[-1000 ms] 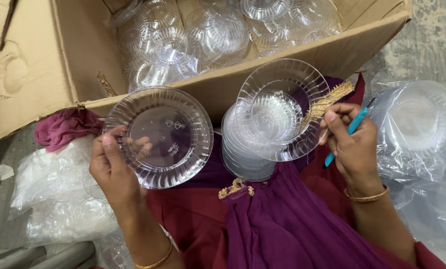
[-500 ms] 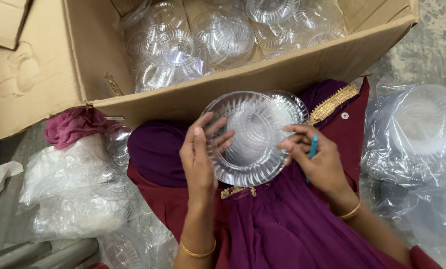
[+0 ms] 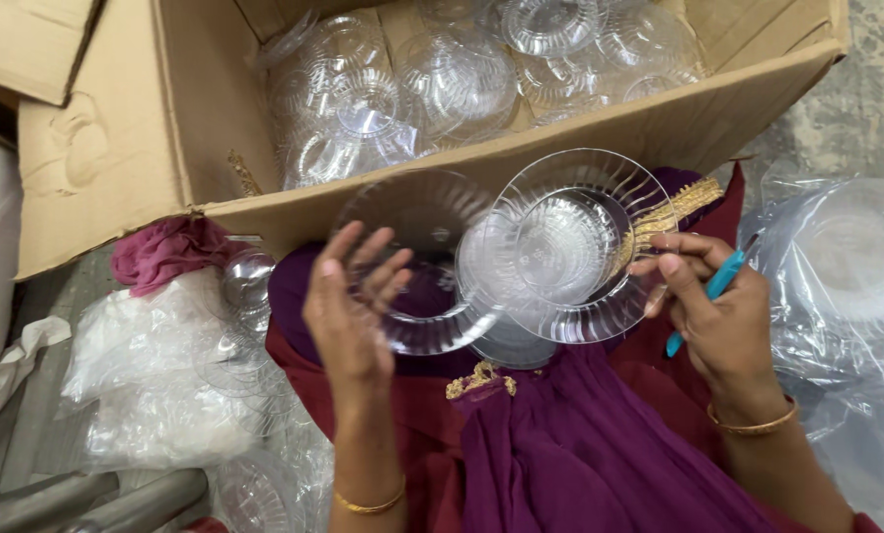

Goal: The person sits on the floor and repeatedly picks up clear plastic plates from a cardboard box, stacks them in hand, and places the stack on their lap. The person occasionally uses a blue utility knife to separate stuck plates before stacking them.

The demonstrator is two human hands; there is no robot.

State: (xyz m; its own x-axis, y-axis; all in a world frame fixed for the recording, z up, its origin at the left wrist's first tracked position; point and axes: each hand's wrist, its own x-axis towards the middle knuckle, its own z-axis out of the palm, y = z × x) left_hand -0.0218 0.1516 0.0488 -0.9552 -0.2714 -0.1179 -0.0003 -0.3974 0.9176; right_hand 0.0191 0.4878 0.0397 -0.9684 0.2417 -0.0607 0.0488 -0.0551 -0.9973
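Plates of clear ribbed plastic sit in both hands, over the lap. The left hand point(image 3: 348, 311) grips one clear round plate point(image 3: 417, 262) by its rim, fingers curled around the edge. The right hand point(image 3: 713, 316) pinches a second clear ribbed plate point(image 3: 570, 247) at its 3 o'clock edge, and it also holds a thin blue pen point(image 3: 708, 296). I think a soft grip on the rims works best, so the thin plastic does not bend or crack. A stack of clear plates point(image 3: 506, 341) rests below, mostly hidden. At 12 o'clock, the brown cardboard box point(image 3: 116, 148) holds more clear dishes, too tangled to count. The clear plastic bag point(image 3: 846, 266) at 3 o'clock is cut off.
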